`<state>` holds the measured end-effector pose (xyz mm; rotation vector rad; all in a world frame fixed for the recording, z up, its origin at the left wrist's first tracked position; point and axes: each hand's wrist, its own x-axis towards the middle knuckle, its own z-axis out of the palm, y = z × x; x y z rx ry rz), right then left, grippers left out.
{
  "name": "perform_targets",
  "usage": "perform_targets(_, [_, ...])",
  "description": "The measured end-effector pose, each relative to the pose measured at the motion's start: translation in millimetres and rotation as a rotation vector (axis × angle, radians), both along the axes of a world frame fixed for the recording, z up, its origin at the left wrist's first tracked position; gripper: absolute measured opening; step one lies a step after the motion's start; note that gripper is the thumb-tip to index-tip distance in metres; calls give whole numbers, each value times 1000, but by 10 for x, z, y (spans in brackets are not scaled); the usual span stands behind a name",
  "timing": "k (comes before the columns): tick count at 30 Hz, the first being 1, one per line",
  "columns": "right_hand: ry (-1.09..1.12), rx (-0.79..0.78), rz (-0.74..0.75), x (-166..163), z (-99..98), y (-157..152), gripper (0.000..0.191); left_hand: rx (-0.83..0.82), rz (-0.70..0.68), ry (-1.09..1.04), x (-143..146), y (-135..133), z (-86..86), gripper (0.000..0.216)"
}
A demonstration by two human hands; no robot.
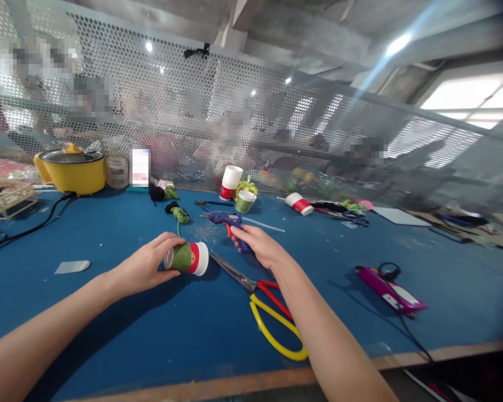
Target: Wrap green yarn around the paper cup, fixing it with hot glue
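My left hand grips a paper cup lying on its side, its base end wound with green yarn and its white rim pointing right. From the cup a green strand runs up to a small yarn bundle. In my right hand is a blue hot glue gun, its nozzle pointing left and a clear glue stick sticking out behind. The fingers wrap its handle near the orange trigger. Below the gun lie large scissors with red and yellow handles, partly behind my right forearm.
A yellow electric pot and a clear jar stand back left. Stacked cups, a green-wrapped cup and a tipped cup sit near the mesh partition. A purple corded device lies at right.
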<state>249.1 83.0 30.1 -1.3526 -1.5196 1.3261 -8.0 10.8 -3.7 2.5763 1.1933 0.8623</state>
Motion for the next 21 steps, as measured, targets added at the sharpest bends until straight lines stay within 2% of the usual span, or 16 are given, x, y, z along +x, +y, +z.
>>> perform_targets(3, [80,-23,25,-27,32,-48,21,-10,6,1,-3,-2,5,45])
perform_targets(7, [96,21,148,-65,85,-140,23,-14,27,-1,-11,6,4,45])
perform_targets(15, [-194,147,219,-99,137,-335,20,-8,37,-6,-19,27,-8,46])
perform_targets(21, [-327,197,196,-148,208,-445,21,16,31,-14,-21,34,-21,44])
